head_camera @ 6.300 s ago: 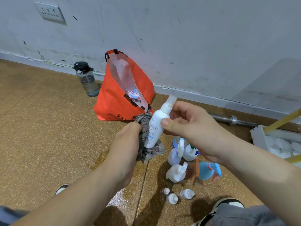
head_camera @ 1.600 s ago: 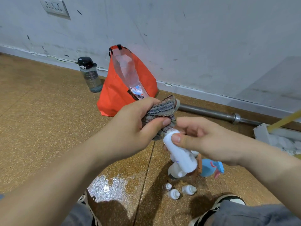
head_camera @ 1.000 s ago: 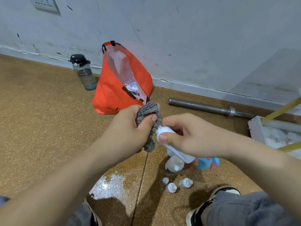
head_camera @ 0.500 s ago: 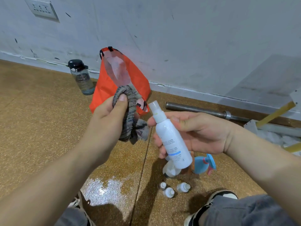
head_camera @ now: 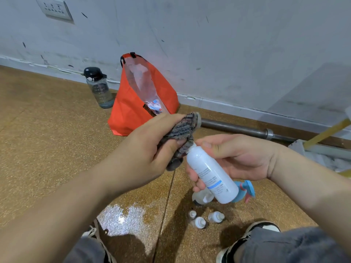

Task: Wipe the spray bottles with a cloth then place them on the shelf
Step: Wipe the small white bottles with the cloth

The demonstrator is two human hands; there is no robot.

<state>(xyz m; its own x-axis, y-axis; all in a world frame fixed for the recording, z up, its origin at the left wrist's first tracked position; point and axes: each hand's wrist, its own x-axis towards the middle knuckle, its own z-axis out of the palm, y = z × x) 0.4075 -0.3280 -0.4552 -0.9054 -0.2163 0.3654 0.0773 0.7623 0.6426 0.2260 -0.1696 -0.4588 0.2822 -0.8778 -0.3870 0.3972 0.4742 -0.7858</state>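
The left hand is bunched round a grey striped cloth, thumb pinning it over the neck and spray head of the white spray bottle. The right hand clamps thumb and curled fingers on the bottle's upper barrel. The bottle is in mid-air, its base tilted down toward the person.

The barrel looks glossy and slick, and the grip sits high. A hard twist of the cloth could lever the bottle loose onto the small white bottles and blue trigger sprayer on the floor below. Squeezing the covered head might fire spray into the cloth. The wet patch by the left shoe is a likely slip point when rising.

The cloth is thick, ribbed and soft. The bottle is a smooth cylinder with a blue band and fine print. The floor is speckled brown and grainy.
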